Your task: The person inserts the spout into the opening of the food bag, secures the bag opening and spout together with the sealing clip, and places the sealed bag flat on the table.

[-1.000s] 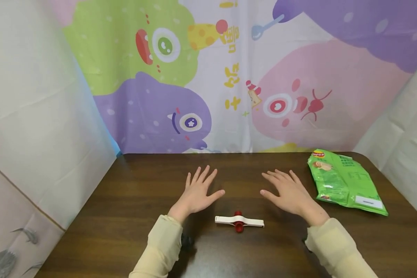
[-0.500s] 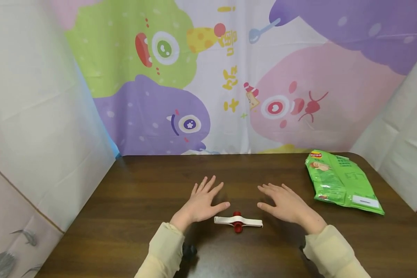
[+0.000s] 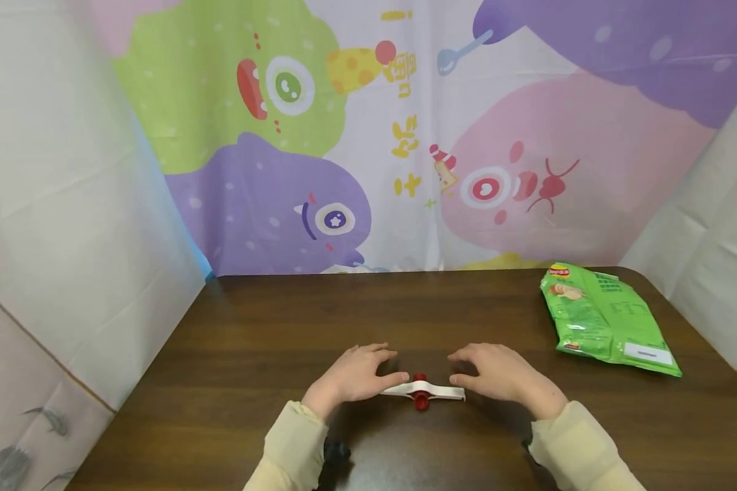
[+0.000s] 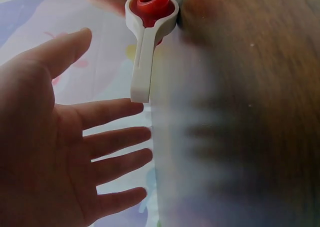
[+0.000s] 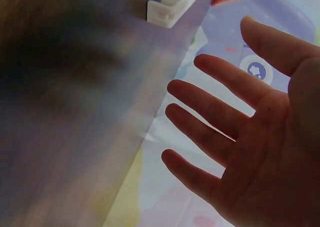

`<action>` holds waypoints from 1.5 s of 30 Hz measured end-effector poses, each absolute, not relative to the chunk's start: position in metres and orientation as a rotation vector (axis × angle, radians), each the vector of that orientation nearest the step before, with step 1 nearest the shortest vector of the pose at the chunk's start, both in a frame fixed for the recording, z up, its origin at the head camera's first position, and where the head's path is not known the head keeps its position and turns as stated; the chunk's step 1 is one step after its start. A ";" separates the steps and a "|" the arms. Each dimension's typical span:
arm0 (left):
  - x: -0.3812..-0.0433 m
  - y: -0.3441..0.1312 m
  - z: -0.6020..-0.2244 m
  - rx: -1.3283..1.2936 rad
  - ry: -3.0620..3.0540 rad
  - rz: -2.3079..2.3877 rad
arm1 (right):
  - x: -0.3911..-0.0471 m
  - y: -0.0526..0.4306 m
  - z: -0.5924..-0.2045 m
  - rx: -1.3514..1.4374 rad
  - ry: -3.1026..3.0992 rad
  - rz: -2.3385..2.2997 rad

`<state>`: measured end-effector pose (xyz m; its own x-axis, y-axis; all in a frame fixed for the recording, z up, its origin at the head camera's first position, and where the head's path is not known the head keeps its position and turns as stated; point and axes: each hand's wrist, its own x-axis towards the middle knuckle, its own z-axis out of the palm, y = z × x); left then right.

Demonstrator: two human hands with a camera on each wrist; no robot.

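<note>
A long white bag clip (image 3: 448,393) with a red spout (image 3: 421,401) through its middle lies on the brown table. My left hand (image 3: 355,374) hovers at its left end, with the thumb overlapping that end in the head view. In the left wrist view, the index fingertip is right by the tip of the clip (image 4: 143,72), and the fingers are extended and spread. Just past the other end is my right hand (image 3: 497,372). The right wrist view shows its fingers spread, holding nothing, below the squared end of the clip (image 5: 165,12).
A green snack bag (image 3: 608,320) lies at the back right of the table (image 3: 270,320). Behind the table hangs a curtain (image 3: 399,232) printed with cartoon monsters, and pale cloth walls stand at both sides.
Both hands have come down and back toward the clip and closer to each other, their fingers bending downward. The clip and the green bag stay where they were.
</note>
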<state>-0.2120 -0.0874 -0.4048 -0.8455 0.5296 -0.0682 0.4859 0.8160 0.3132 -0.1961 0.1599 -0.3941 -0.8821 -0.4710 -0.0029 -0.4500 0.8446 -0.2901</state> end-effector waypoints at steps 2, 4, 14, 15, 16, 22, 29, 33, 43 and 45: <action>-0.211 -0.087 -0.405 0.803 2.839 0.428 | -0.196 0.158 -0.395 -0.737 2.930 -0.427; -0.210 -0.087 -0.405 0.801 2.840 0.419 | -0.196 0.157 -0.395 -0.735 2.918 -0.420; -0.212 -0.083 -0.411 0.908 2.791 0.481 | -0.196 0.147 -0.401 -0.735 2.862 -0.448; -0.212 -0.082 -0.412 0.916 2.781 0.493 | -0.196 0.146 -0.401 -0.736 2.863 -0.445; -0.212 -0.082 -0.412 0.919 2.772 0.503 | -0.195 0.145 -0.401 -0.733 2.861 -0.443; -0.210 -0.081 -0.411 0.936 2.748 0.508 | -0.196 0.140 -0.401 -0.731 2.844 -0.420; -0.209 -0.081 -0.412 0.980 2.724 0.528 | -0.196 0.138 -0.403 -0.743 2.837 -0.420; -0.210 -0.082 -0.413 1.027 2.714 0.555 | -0.197 0.139 -0.403 -0.763 2.829 -0.412; -0.213 -0.078 -0.414 0.977 2.726 0.594 | -0.197 0.139 -0.402 -0.659 2.813 -0.452; -0.214 -0.077 -0.412 0.978 2.733 0.607 | -0.197 0.140 -0.402 -0.662 2.819 -0.477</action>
<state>-0.2138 -0.0774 -0.4123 -0.7687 0.6390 -0.0270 0.5675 0.7009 0.4320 -0.1967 0.1399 -0.4024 -0.8781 -0.4619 -0.1244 -0.3952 0.8471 -0.3552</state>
